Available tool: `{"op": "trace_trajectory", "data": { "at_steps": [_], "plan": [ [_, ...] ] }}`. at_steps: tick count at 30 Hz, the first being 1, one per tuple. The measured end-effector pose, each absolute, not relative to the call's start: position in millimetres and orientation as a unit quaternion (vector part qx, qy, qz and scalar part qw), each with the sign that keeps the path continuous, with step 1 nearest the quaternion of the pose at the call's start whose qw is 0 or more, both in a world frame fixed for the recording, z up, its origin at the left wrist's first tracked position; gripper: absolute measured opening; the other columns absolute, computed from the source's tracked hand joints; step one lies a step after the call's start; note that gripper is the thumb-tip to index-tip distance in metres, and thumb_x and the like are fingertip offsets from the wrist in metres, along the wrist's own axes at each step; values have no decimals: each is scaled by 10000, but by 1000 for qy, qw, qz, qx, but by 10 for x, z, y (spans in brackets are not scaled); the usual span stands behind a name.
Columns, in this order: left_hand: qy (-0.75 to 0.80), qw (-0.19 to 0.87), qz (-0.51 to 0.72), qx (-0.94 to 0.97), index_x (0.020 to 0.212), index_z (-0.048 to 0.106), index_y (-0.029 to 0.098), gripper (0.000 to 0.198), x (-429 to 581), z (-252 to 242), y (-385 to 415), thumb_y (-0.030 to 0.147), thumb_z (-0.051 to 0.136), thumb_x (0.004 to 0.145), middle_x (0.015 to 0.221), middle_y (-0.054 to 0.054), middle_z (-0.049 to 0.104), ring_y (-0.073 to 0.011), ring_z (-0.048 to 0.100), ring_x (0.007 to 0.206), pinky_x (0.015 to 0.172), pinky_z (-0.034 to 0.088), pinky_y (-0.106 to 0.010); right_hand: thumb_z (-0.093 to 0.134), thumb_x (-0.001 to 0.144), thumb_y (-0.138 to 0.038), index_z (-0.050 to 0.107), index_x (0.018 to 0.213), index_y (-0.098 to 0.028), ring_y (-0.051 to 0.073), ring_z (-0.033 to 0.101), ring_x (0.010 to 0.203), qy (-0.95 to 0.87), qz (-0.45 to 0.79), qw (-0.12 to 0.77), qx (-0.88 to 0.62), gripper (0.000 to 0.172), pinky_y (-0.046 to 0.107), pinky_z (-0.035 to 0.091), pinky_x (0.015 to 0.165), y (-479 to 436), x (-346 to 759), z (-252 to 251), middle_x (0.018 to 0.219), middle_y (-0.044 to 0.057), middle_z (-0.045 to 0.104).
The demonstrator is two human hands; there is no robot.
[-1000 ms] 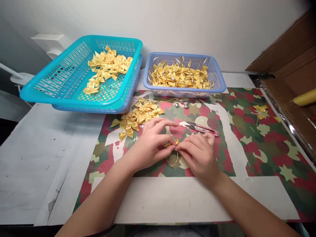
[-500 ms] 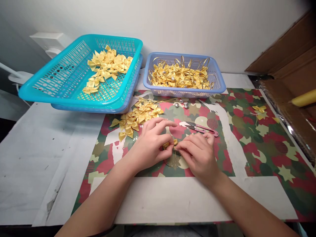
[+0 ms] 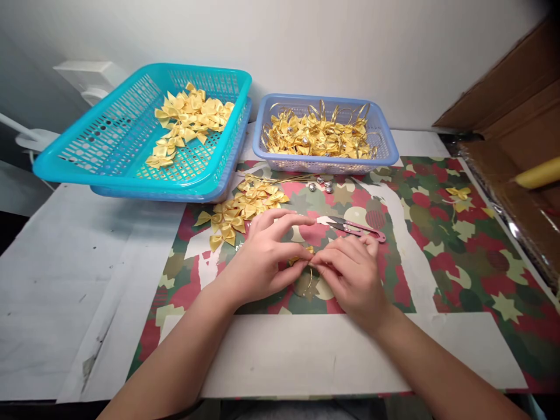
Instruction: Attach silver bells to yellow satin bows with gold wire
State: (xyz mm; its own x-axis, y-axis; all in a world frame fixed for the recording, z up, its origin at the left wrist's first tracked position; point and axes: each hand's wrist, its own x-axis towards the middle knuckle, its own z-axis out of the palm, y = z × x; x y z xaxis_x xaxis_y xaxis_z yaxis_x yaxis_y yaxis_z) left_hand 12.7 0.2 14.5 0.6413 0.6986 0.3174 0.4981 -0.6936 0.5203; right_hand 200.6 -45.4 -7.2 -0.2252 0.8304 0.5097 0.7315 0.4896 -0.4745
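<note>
My left hand (image 3: pixel 273 254) and my right hand (image 3: pixel 350 268) meet fingertip to fingertip over the patterned paper. Between them is a yellow ribbon bow (image 3: pixel 310 249), mostly covered by my fingers. A thin gold cord (image 3: pixel 311 281) hangs in a curve below the pinched fingertips. Both hands are closed in a pinch at the cord, thumb against index finger; the left hand's other fingers stay raised. Beyond my right hand lie thread snips (image 3: pixel 359 228) with pinkish handles. Loose yellow bows (image 3: pixel 245 207) are heaped beyond my left hand.
A turquoise basket (image 3: pixel 131 181) with yellow bows stands at the left, stacked on a blue one. Behind, a blue-violet basket (image 3: pixel 328 158) holds bows with gold cords and bells. Several silver bells (image 3: pixel 328 185) and gold cords (image 3: pixel 301 177) lie before it. A cardboard box (image 3: pixel 503 111) is at right.
My left fingertips have moved slightly right, against the right ones. The hanging gold cord shows more plainly below them. The camera view has shifted a little.
</note>
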Motion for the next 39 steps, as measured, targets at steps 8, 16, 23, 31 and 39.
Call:
{"op": "trace_trajectory", "data": {
  "at_steps": [8,16,23,31,39],
  "plan": [
    [337,140,241,899,777,703,238,187,149,127,12,193,552,876,1287,-52,599,-277,458,1202,1016,348,-479,552,911,-170,609,749,-216,148,522,689,-775,95,356,-514,177,349,262,777,-444,2003,-62,706,-27,638],
    [346,123,233,900,717,672,220,160,167,108,8,153,565,817,1280,-55,601,-294,462,1197,1008,344,-489,557,900,-163,596,730,-211,140,521,677,-773,102,349,-520,181,341,267,764,-446,2000,-45,696,-33,625],
    [349,207,237,883,869,717,245,170,146,155,-6,163,579,813,1329,-45,558,-272,439,1196,1045,328,-481,578,901,-171,617,726,-213,140,512,668,-768,108,364,-515,184,342,260,750,-443,2004,-47,687,-33,624],
    [348,238,237,875,804,719,241,178,153,145,2,199,565,881,1308,-38,586,-255,452,1180,1035,345,-476,572,908,-187,630,713,-220,142,523,675,-773,89,368,-508,206,345,268,748,-445,2006,-53,676,-34,636],
    [350,174,250,886,751,661,205,182,188,118,-2,160,535,875,1226,-52,647,-260,479,1165,1012,361,-473,582,895,-180,613,701,-208,140,516,660,-768,94,370,-514,199,346,267,745,-446,1994,-41,663,-30,628]
  ]
}}
